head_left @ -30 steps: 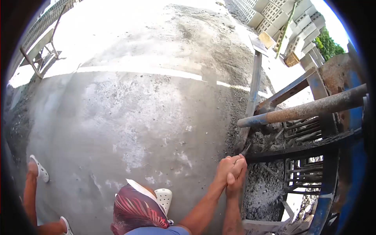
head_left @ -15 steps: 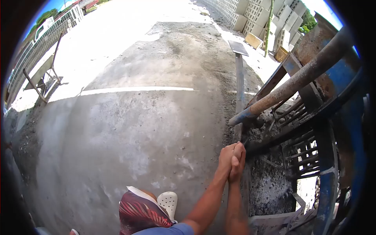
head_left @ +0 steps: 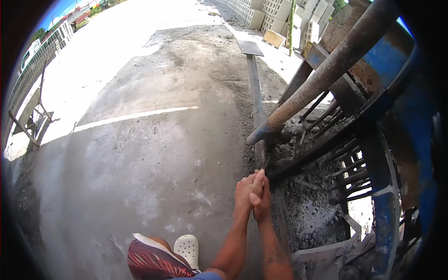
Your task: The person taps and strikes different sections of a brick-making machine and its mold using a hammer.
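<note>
My two hands are clasped together at the near end of a dark metal lever (head_left: 322, 144), which runs up and right into a blue, rusty machine (head_left: 389, 60). My left hand (head_left: 243, 191) is closed on the left side. My right hand (head_left: 262, 198) presses against it from the right, fingers wrapped together. The lever's end is hidden inside the grip. Just beyond the hands is the blunt lower end of a thick rusty pipe (head_left: 322, 84). A long flat metal bar (head_left: 255, 93) with a square plate (head_left: 250, 48) at its far end lies past them.
Below the lever, the machine has a barred grate (head_left: 350, 175) and grey, mix-covered surfaces. A concrete floor (head_left: 140, 186) spreads to the left. Concrete hollow blocks (head_left: 275, 16) are stacked at the back, and a metal stand (head_left: 30, 116) is at left. My white clog (head_left: 186, 247) is below.
The view has swung right, so the floor, machine and hands appear farther left. My hands remain clasped at the lever's end, with little visible movement relative to the machine.
</note>
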`<action>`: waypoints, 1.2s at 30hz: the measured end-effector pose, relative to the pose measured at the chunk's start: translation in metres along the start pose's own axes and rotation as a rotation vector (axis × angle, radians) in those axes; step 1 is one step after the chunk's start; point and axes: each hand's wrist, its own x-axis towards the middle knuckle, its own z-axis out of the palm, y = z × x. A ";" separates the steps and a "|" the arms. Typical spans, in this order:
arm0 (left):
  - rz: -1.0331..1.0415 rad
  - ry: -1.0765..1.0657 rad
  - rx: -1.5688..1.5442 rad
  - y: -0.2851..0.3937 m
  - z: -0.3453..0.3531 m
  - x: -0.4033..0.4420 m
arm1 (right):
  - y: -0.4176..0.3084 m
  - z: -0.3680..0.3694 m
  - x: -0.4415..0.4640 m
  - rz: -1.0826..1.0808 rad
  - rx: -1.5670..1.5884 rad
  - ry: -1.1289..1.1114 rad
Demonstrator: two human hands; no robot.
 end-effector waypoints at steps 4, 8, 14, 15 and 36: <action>-0.299 -0.051 -0.068 0.032 0.001 0.003 | 0.001 0.008 -0.013 -0.189 0.040 0.060; -0.419 0.009 -0.173 0.002 0.015 0.004 | 0.016 -0.012 0.009 0.077 0.088 -0.001; -0.407 0.014 -0.374 0.007 -0.004 -0.048 | 0.008 -0.015 -0.049 -0.140 -0.238 -0.101; -0.365 -0.014 -0.495 -0.001 -0.003 -0.054 | 0.008 -0.017 -0.051 -0.177 -0.309 -0.116; 0.148 -0.361 0.261 0.068 0.016 -0.151 | 0.048 -0.039 -0.138 0.357 1.208 0.285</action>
